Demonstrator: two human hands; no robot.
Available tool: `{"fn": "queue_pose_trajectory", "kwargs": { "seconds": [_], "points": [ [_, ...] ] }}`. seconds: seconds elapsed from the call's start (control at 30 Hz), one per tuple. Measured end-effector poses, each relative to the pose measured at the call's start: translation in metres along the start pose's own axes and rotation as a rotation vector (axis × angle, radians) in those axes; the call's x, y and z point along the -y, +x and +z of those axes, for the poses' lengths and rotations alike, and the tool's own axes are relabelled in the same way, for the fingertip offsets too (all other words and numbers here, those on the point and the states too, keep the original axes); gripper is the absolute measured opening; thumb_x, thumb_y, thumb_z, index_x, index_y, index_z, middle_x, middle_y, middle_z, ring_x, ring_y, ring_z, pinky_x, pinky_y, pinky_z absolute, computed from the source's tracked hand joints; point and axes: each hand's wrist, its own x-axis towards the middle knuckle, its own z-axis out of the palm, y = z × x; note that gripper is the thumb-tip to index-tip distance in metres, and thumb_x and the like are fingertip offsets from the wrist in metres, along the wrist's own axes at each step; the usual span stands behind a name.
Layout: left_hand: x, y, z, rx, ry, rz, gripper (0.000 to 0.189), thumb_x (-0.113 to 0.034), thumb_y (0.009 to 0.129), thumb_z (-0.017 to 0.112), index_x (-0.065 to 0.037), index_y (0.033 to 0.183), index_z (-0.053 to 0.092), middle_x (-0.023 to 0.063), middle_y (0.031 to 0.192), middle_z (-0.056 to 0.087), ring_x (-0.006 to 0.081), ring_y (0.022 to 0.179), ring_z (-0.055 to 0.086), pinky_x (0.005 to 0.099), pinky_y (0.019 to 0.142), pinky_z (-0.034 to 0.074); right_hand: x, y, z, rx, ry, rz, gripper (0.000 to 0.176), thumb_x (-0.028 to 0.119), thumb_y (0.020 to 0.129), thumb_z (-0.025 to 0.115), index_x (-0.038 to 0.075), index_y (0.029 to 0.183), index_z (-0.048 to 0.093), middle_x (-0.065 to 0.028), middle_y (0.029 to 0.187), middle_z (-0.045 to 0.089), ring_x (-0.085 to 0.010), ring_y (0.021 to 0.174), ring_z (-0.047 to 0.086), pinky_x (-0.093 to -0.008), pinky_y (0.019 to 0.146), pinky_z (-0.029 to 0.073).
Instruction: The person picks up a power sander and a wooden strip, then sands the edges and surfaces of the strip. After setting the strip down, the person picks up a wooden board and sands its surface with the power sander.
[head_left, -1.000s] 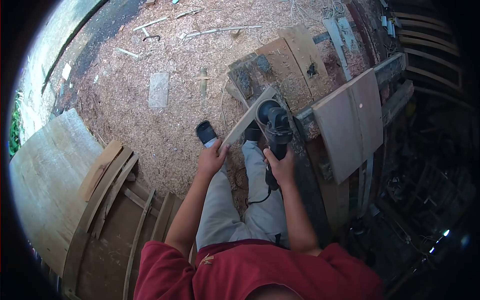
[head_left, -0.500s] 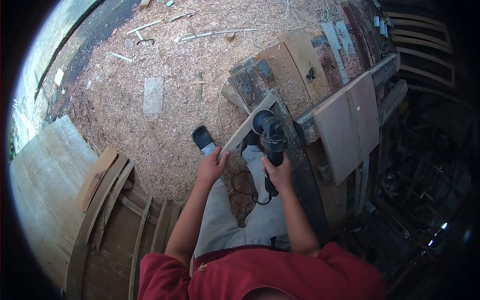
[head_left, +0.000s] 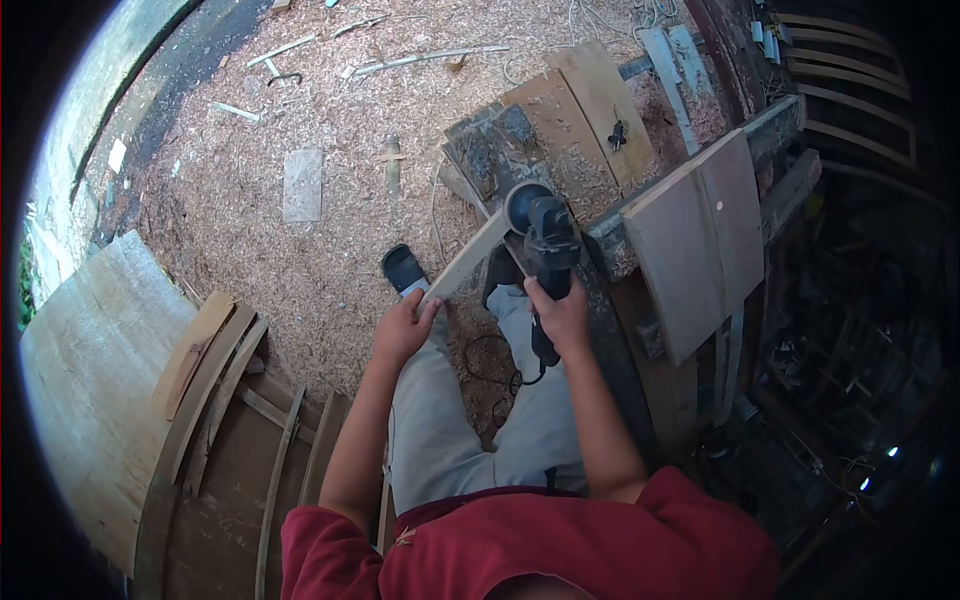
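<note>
My left hand is closed around the near end of a narrow, pale wooden strip, which slants up and away to the right. In my right hand is a black angle grinder, gripped by its body with the cord trailing from the rear. The grinder's round disc lies over the far end of the strip and hides that end. Beneath the grinder runs a dark, worn bench beam.
Two joined boards lean on the bench at right. Curved wooden pieces and a large plywood sheet are at left. Wood shavings cover the floor. A power cord loops between my legs.
The grinder has moved up along the strip toward its far end, now covering it. My left hand has shifted slightly to the left with the strip.
</note>
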Motion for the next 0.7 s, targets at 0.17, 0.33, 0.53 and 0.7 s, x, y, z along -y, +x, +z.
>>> {"fn": "queue_pose_trajectory", "kwargs": {
  "seconds": [0.17, 0.33, 0.53, 0.7],
  "points": [
    [-0.001, 0.002, -0.008, -0.018, -0.011, 0.012, 0.042, -0.05, 0.104, 0.062, -0.008, 0.102, 0.062, 0.0233, 0.077, 0.068, 0.0467, 0.079, 0.069, 0.053, 0.069, 0.053, 0.017, 0.009, -0.03, -0.067, 0.094, 0.036, 0.031, 0.025, 0.089, 0.082, 0.002, 0.105, 0.067, -0.0041, 0.082, 0.07, -0.0138, 0.063, 0.067, -0.0338, 0.062, 0.053],
    [0.002, 0.006, -0.011, -0.025, 0.009, 0.05, 0.043, -0.05, 0.104, 0.061, -0.007, 0.102, 0.062, 0.0231, 0.077, 0.067, 0.0463, 0.079, 0.069, 0.0529, 0.069, 0.052, -0.001, -0.004, -0.04, -0.071, 0.025, 0.015, 0.032, 0.025, 0.087, 0.084, 0.003, 0.105, 0.068, -0.0051, 0.081, 0.071, -0.0155, 0.064, 0.068, -0.0348, 0.063, 0.054],
    [-0.001, 0.017, -0.04, 0.0, 0.097, 0.065, 0.047, -0.053, 0.104, 0.058, -0.006, 0.1, 0.064, 0.0215, 0.077, 0.068, 0.0443, 0.08, 0.07, 0.0525, 0.07, 0.053, -0.021, -0.013, -0.04, -0.037, -0.068, -0.043, 0.042, 0.028, 0.082, 0.088, 0.002, 0.11, 0.07, -0.0084, 0.083, 0.073, -0.024, 0.074, 0.072, -0.041, 0.073, 0.057],
    [-0.009, 0.041, -0.09, 0.066, 0.223, 0.136, 0.049, -0.054, 0.104, 0.054, -0.007, 0.1, 0.066, 0.0219, 0.076, 0.068, 0.0451, 0.08, 0.069, 0.0541, 0.072, 0.053, -0.019, -0.006, -0.038, -0.02, -0.118, -0.099, 0.045, 0.029, 0.081, 0.088, 0.002, 0.112, 0.07, -0.0092, 0.086, 0.074, -0.0256, 0.079, 0.073, -0.0416, 0.077, 0.057]
  ]
}}
